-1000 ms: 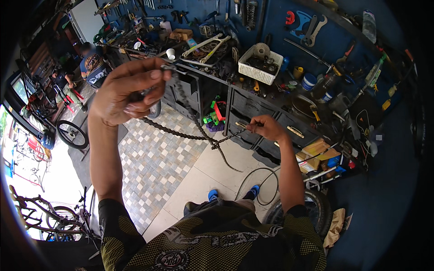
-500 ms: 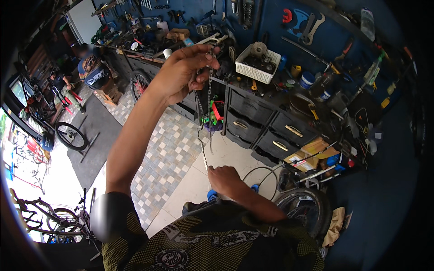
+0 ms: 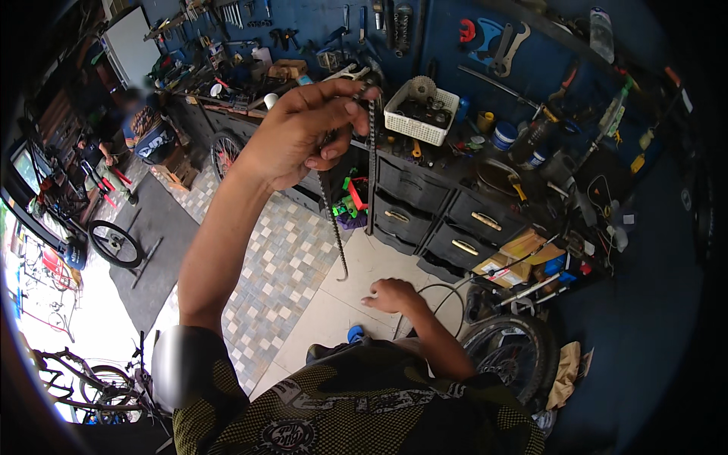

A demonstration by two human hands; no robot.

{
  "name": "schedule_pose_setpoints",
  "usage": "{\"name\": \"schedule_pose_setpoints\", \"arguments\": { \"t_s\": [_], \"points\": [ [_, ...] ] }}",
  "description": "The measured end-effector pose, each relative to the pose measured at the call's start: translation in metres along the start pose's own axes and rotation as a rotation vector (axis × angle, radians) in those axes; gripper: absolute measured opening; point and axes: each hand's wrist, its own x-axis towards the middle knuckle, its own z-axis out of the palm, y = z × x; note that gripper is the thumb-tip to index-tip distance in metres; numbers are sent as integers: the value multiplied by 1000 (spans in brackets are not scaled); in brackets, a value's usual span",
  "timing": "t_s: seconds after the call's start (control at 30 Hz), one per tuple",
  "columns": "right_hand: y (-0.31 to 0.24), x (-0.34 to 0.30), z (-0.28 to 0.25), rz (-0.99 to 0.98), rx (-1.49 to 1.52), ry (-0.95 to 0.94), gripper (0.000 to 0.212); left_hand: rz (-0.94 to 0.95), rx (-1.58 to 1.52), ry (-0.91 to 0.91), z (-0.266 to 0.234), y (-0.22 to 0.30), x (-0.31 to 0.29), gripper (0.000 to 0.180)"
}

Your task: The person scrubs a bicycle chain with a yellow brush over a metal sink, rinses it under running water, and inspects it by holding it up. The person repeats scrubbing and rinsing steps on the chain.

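A dark bicycle chain (image 3: 334, 225) hangs from my raised left hand (image 3: 299, 133), which pinches it between thumb and fingers with the palm side toward me. One length drops below the wrist and ends in a small curl above the pale floor tiles; another hangs straight down in front of the drawers from the fingertips. Lower down, my right hand (image 3: 392, 296) is a little to the right of the chain's loose end, apart from it. Its fingers are loosely bent and thumb and forefinger look parted, with nothing seen in them.
A cluttered workbench with black drawers (image 3: 413, 186) runs ahead, bearing a white basket (image 3: 415, 130) of cogs. Cardboard boxes (image 3: 508, 262) and a bicycle wheel (image 3: 531, 356) stand at right. Two people (image 3: 155, 136) sit far left, near a dark mat (image 3: 155, 250).
My right hand has let go of the chain's lower end and moved right. That end now swings free and curls. My left hand still holds the chain, slightly nearer the bench basket.
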Motion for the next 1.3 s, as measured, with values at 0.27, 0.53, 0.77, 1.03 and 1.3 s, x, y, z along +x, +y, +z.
{"name": "schedule_pose_setpoints", "arguments": {
  "t_s": [0.27,0.53,0.77,1.03,1.3],
  "points": [
    [-70,-70,-191,-730,350,1081,59,24,821,-347,2,-22,2,17],
    [-85,-67,-220,-592,568,678,18,72,219,17,-30,-100,-38,33],
    [-71,-89,-225,-638,885,531,22,33,117,-56,-5,-199,-56,24],
    [-76,-133,-281,-440,380,1025,25,77,-40,-278,50,-256,-16,34],
    [-41,-185,-366,-184,-24,1407,34,-96,-117,-227,80,-304,18,21]
  ]
}}
